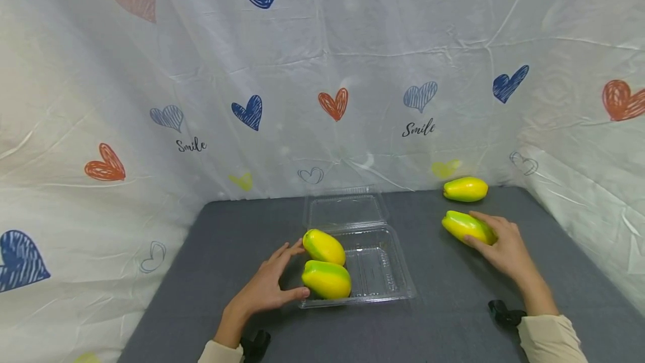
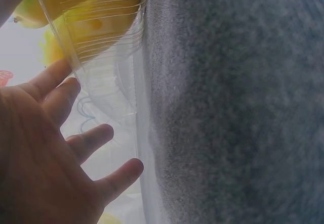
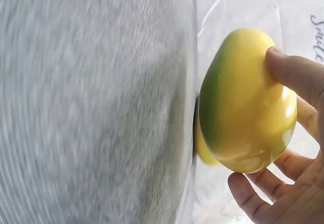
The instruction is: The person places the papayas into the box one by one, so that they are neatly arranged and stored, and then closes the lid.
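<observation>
Papaya (image 1: 463, 226) at the tabletop's (image 1: 428, 332) right side is gripped between the right hand's (image 1: 509, 248) thumb and fingers; the left hand (image 1: 266, 283), fingers spread, grips nothing beside the clear plastic clamshell (image 1: 375, 265) containing two papayas (image 1: 327, 281).

One black script "Smile" (image 1: 191, 145) stands at left on the white backdrop (image 1: 363, 21), another "Smile" (image 1: 419, 128) at right.

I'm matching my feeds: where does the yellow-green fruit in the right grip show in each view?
Head: held fruit, right of centre, just below another fruit.
Left wrist: held fruit not in it.
Right wrist: held fruit, large, right of centre.
Shared landmark: grey tabletop, lower part in head, right side in left wrist, left side in right wrist.
</observation>
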